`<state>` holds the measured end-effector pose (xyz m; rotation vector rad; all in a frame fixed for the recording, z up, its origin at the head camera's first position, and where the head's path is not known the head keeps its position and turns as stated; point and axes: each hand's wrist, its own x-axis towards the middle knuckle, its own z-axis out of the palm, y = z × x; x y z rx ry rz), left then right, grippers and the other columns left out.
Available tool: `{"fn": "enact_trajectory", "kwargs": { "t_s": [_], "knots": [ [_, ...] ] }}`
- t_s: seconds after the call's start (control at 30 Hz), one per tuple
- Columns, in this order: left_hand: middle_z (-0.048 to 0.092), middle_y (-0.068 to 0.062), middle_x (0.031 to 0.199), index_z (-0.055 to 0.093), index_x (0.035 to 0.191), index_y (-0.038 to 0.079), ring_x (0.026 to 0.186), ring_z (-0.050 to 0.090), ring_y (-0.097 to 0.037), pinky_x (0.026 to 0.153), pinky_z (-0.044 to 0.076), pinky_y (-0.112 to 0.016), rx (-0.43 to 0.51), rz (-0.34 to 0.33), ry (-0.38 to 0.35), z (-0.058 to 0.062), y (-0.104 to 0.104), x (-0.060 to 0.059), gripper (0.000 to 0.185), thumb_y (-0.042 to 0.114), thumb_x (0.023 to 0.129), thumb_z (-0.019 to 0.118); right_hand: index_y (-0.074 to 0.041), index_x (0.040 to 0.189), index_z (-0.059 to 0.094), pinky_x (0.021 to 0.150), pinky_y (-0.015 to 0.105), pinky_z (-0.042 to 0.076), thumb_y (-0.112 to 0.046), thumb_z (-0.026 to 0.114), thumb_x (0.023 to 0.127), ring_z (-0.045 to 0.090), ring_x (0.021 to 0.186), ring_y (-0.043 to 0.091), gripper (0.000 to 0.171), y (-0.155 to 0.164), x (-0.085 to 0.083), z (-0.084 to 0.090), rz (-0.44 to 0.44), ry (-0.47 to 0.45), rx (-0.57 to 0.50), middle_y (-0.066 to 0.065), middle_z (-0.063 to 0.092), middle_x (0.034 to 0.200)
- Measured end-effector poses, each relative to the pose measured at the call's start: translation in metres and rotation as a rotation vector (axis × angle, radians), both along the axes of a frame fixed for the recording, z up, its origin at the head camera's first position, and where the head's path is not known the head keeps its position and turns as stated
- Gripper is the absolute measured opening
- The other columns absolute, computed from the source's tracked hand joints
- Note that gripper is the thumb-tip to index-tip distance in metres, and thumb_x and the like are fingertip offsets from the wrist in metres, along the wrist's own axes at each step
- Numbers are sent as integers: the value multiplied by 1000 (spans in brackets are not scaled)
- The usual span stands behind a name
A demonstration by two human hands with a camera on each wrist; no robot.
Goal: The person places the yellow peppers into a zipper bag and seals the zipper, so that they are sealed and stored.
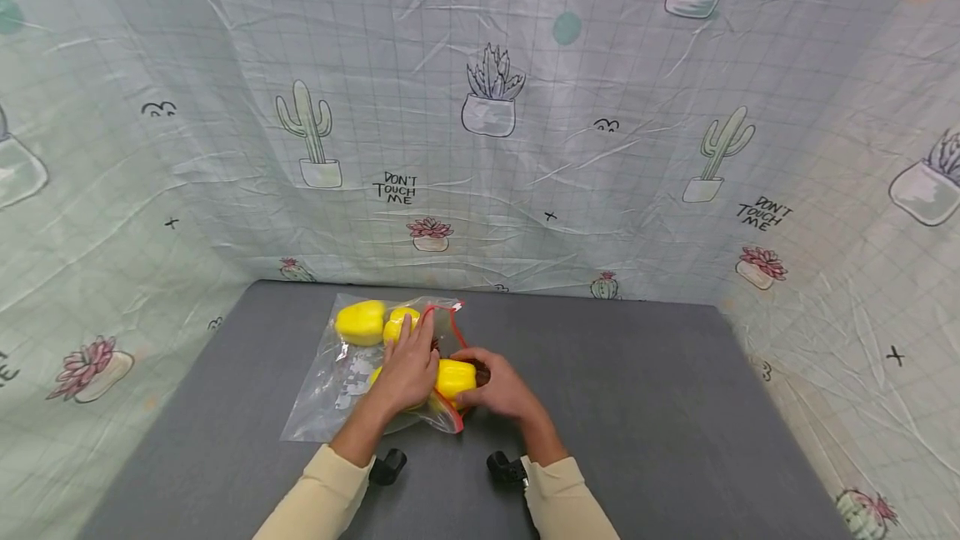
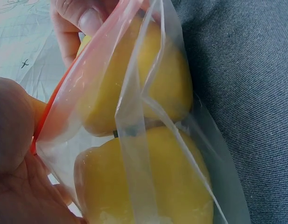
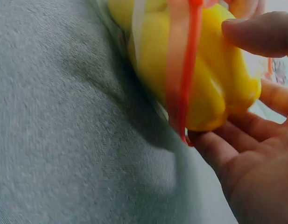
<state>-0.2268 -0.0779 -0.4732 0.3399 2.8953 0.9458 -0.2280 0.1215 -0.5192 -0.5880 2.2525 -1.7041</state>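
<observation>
sleeves: cream long sleeves (image 1: 322,494) on both forearms, plain, no print or lettering visible
cuffs: end at the wrists, fitting closely; hands beyond them bare
left hand (image 1: 408,369): no glove, no ring or watch seen in the head view
right hand (image 1: 504,390): no glove, no ring or watch seen
wrist devices: small black rounded unit (image 1: 387,467) just beside the left cuff; a like black unit (image 1: 507,468) just beside the right cuff
cables: cannot tell
</observation>
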Motion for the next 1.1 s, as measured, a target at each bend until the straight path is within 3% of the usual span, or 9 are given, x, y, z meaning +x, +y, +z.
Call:
{"fn": "enact_trajectory", "kwargs": {
  "t_s": [0.13,0.37,0.63,0.87,1.1],
  "knots": [
    [22,-16,174,16,167,6,164,3,-41,124,8,-75,-4,2,0,0,1,0,69,18,107,47,6,137,57,104,34,55,-1,76,82,64,121,28,59,7,0,-4,-21,-96,-141,27,60,139],
    [23,-14,175,17,167,7,164,6,-41,124,9,-75,-15,5,16,-1,2,0,69,17,107,47,6,134,60,93,31,61,-3,79,85,70,117,32,53,10,-2,-8,-67,-157,-174,30,64,135],
    [21,-11,175,18,167,8,164,7,-40,125,8,-74,-34,6,37,0,1,0,67,18,107,47,1,140,64,96,34,60,-5,77,91,68,118,37,51,2,-6,-7,-43,-73,-47,26,66,137],
    [20,-11,176,17,167,7,164,6,-40,125,9,-74,-29,-5,33,-2,1,-1,68,19,108,47,10,132,58,93,39,62,-1,71,94,68,116,41,41,0,-4,-3,-124,-90,-60,32,62,132],
    [20,-12,176,17,167,6,164,8,-42,125,9,-74,-38,-7,46,0,0,-2,67,16,108,46,-1,131,70,83,29,59,-12,77,94,71,105,31,40,-12,-2,2,-116,-10,71,22,74,122]
  ]
}}
